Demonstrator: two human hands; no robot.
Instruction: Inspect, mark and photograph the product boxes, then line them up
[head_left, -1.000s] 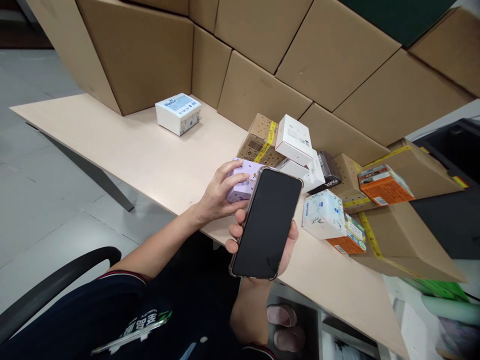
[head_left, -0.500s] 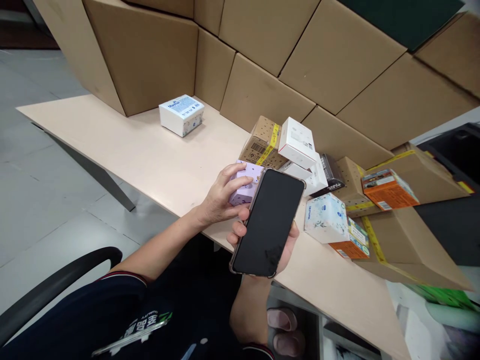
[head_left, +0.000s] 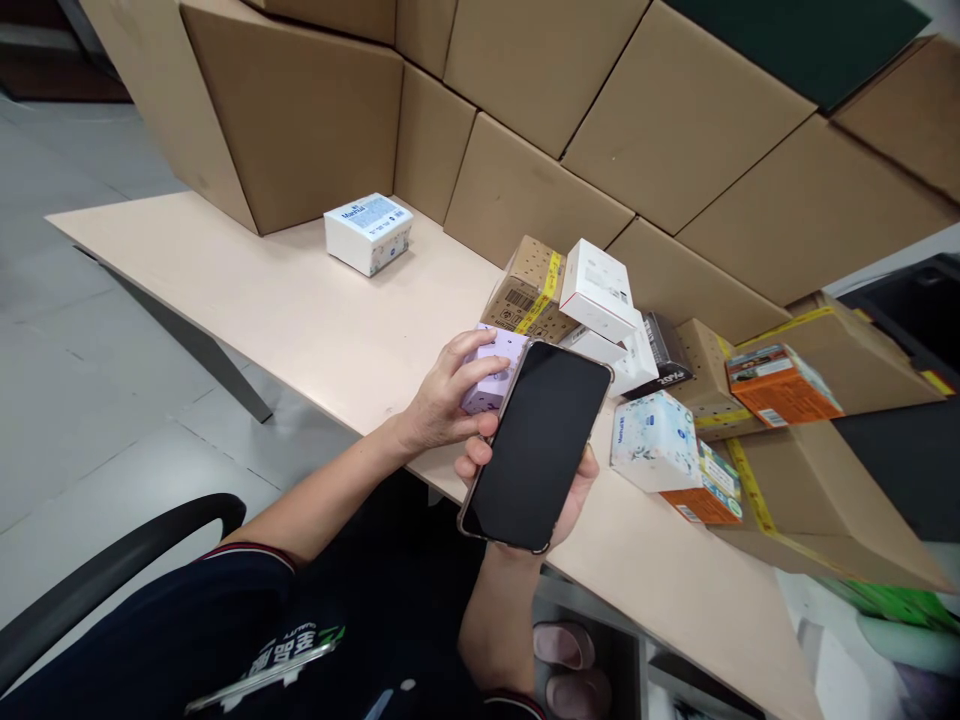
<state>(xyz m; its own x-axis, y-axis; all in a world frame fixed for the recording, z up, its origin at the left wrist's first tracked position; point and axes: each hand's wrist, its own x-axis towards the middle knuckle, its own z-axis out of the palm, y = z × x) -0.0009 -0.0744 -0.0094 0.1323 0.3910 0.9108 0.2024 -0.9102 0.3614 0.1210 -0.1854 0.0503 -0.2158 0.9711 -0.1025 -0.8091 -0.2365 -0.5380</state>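
My right hand (head_left: 577, 495) is wrapped round a smartphone (head_left: 540, 445) in a clear case, its dark screen facing me. My left hand (head_left: 446, 395) grips a small lilac box (head_left: 495, 350) by its top and near side. The phone covers the right part of that box. Just behind it stands a brown dotted carton (head_left: 517, 285) with yellow tape. A white box (head_left: 598, 285) rests on other white boxes to the right of the carton.
A tissue pack (head_left: 367, 235) stands at the table's (head_left: 247, 290) far left. On the right are another tissue pack (head_left: 652, 440), orange boxes (head_left: 784, 385), a black box (head_left: 664, 350) and an open carton (head_left: 832, 480). Large cardboard boxes (head_left: 525, 190) line the back.
The view has shifted very slightly. Both hands keep their hold on the phone and the lilac box, with no other visible movement.
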